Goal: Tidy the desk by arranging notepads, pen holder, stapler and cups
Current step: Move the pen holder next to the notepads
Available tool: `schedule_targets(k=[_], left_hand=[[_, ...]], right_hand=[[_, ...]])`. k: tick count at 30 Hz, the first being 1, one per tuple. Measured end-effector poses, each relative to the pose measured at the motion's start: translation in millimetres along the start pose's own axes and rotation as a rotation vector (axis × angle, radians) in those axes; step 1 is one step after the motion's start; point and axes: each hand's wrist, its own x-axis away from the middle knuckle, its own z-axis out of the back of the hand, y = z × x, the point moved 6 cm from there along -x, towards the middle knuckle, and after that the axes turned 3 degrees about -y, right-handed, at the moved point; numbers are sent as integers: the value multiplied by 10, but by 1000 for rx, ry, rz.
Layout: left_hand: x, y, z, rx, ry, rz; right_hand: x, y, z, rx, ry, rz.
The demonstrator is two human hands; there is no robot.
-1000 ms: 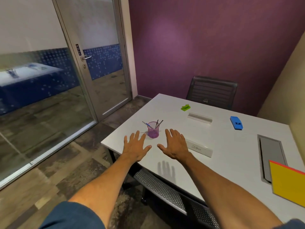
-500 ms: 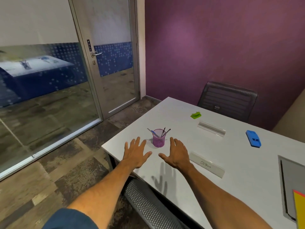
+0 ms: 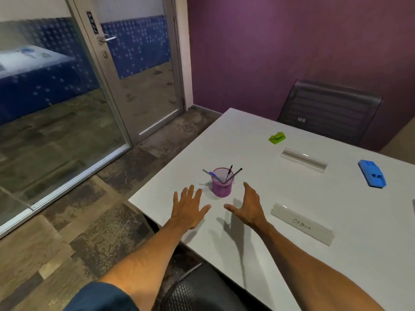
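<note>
Both hands hover low over the near left part of the white desk [image 3: 280,261], on either side of the purple mesh pen holder [image 3: 221,186], which stands upright near the desk's left edge with several pens leaning out of it. The left hand [image 3: 187,208] is palm down with its fingers straight and spread, just near and left of the holder, grasping nothing. The right hand [image 3: 248,207] is turned on edge, fingers straight and thumb stretched toward the left hand, just right of the holder and also released; neither hand touches it. To the right lies a name plate [image 3: 302,223] with handwriting on it, and farther off a second, clear plate [image 3: 303,161]. A small green object [image 3: 277,138] sits at the far side and a blue plastic object [image 3: 371,173] at the right. A dark chair [image 3: 330,113] stands behind the desk against the purple wall.
</note>
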Motion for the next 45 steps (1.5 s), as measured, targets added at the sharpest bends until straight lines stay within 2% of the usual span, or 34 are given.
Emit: schedule_targets(k=[7,13,19,25,35,45], left_hand=[[-755,-201,-397,-46,10,-72],[-1270,-279,-694,-80,39,-110],[-1476,-351,-1030,-73,-43,-132],[-1482,-328,-1170,-64,-27,-183],[-1543,-259,-950,-140,-157,-109],[-1149,595,-335,-159,-95,-351]], right_hand=[[-641,307,-377,-314,74,-88],[-1025,463,-712,-488,152,-75],[-1277,409,-802,-657,232,-48],[-1317,364,-838,-671,256,-30],[-1216,233,-730,-682,287,-24],[-462,317,25,-717,453,-74]])
